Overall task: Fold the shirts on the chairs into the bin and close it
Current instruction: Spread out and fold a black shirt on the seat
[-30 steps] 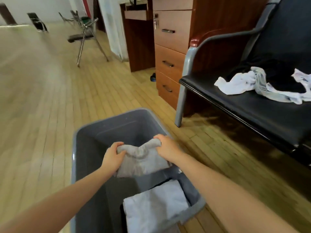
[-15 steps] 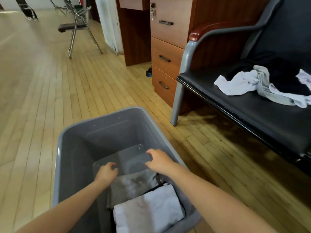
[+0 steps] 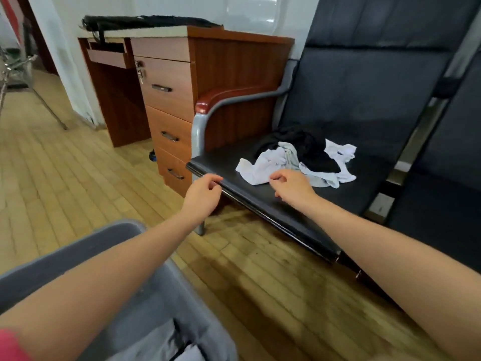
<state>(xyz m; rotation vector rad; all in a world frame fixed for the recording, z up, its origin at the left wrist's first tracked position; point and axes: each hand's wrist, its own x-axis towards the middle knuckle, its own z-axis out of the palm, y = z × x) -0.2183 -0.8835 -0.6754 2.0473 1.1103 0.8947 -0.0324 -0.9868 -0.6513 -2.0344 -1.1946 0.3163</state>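
Note:
A heap of crumpled shirts lies on the black chair seat: a white shirt in front, a black one behind, and more white cloth to the right. My right hand hovers just in front of the white shirt, fingers loosely curled, holding nothing. My left hand hangs at the seat's front left edge, also empty with fingers loosely curled. The grey bin sits at the bottom left, partly hidden by my left arm, with folded grey and white cloth inside.
A wooden drawer cabinet stands left of the chair's grey armrest. A second black seat adjoins on the right. A folding chair's metal legs show at the far left on the wooden floor.
Both hands let go of the folded grey shirt in the bin and reached up to the chair seat. The view swung from the bin toward the shirt heap.

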